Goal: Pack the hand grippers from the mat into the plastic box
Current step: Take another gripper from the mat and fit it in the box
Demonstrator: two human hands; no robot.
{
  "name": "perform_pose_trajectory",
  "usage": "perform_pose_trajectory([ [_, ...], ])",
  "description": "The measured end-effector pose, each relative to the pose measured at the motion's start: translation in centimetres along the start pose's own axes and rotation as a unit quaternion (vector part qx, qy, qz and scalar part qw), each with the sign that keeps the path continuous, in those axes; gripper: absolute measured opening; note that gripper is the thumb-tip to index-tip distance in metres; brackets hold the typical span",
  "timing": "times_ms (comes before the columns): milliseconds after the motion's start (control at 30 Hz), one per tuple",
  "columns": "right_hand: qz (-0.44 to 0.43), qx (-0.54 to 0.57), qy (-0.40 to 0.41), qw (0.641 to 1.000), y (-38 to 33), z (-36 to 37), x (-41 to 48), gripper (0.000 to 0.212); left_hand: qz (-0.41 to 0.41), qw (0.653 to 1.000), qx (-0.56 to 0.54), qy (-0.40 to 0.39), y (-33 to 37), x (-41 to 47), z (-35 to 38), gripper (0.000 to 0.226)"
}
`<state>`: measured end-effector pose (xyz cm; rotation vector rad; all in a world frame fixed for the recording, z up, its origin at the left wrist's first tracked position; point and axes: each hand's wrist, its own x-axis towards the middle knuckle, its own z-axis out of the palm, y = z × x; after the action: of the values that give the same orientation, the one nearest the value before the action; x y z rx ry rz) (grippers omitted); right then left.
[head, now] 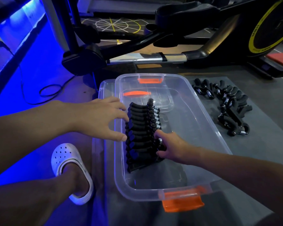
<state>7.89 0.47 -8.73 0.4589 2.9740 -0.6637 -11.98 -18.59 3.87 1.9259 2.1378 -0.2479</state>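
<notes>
Packing partly done: a row of hand grippers (142,128) stands inside the plastic box (137,192); a loose pile (230,108) lies unpacked on the mat (260,152). Left hand (98,118), fingers spread, touches the row; right hand (171,147) pinches its near end.

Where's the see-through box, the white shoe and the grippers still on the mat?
plastic box (140,194): head view, near rim.
white shoe (64,154): head view, toe top.
hand grippers on the mat (230,101): head view, middle of pile.
</notes>
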Motion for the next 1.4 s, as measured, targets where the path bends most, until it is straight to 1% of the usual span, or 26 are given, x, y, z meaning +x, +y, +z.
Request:
perform_pose_trajectory([
  [167,-0.028,-0.013,-0.02,0.999,-0.4,-0.1,-0.2,0.047,-0.002,1.0,-0.016,-0.004,0.1,0.0,0.0,0.09],
  [233,-0.025,-0.027,-0.03,0.999,-0.4,0.0,0.1,0.049,-0.002,1.0,-0.023,-0.004,0.1,0.0,0.0,0.09],
  [333,-0.02,-0.044,-0.028,0.998,-0.3,0.3,0.2,0.048,-0.004,1.0,-0.023,-0.009,0.1,0.0,0.0,0.089],
  [367,-0.021,-0.043,-0.028,0.998,-0.2,0.3,0.1,0.047,-0.005,1.0,-0.021,-0.012,0.2,0.0,-0.1,0.086],
  [467,-0.021,-0.029,-0.024,0.999,-0.2,0.4,-0.1,0.045,-0.011,1.0,-0.022,-0.019,0.3,0.0,-0.2,0.067],
  [533,-0.016,-0.027,-0.019,0.999,-0.4,0.3,0.1,0.046,-0.012,0.999,-0.024,-0.021,0.2,0.1,-0.2,0.064],
  [600,-0.011,-0.027,-0.016,0.999,-0.5,0.3,0.3,0.05,-0.013,0.999,-0.027,-0.027,0.2,0.0,-0.1,0.07],
  [700,-0.003,-0.022,-0.014,1.0,-0.5,0.3,0.2,0.051,-0.007,0.999,-0.028,-0.025,0.1,0.0,0.0,0.086],
  [733,-0.001,-0.02,-0.015,1.0,-0.4,0.3,0.2,0.051,-0.005,0.999,-0.029,-0.022,0.1,0.0,0.1,0.088],
  [867,-0.026,-0.009,-0.033,0.999,0.2,0.2,0.3,0.048,-0.008,0.999,-0.029,-0.023,0.1,0.0,0.0,0.082],
  [1033,-0.033,-0.02,-0.034,0.999,0.7,0.1,-0.1,0.049,-0.008,0.999,-0.032,-0.022,0.0,0.0,0.0,0.089],
  [1267,-0.025,-0.038,-0.044,0.998,0.6,-0.2,-0.2,0.046,-0.009,0.999,-0.027,-0.025,0.0,0.2,0.0,0.09],
  [1400,-0.013,-0.051,-0.048,0.997,0.6,-0.6,-0.5,0.047,-0.004,1.0,-0.007,-0.012,0.1,0.4,0.0,0.089],
])
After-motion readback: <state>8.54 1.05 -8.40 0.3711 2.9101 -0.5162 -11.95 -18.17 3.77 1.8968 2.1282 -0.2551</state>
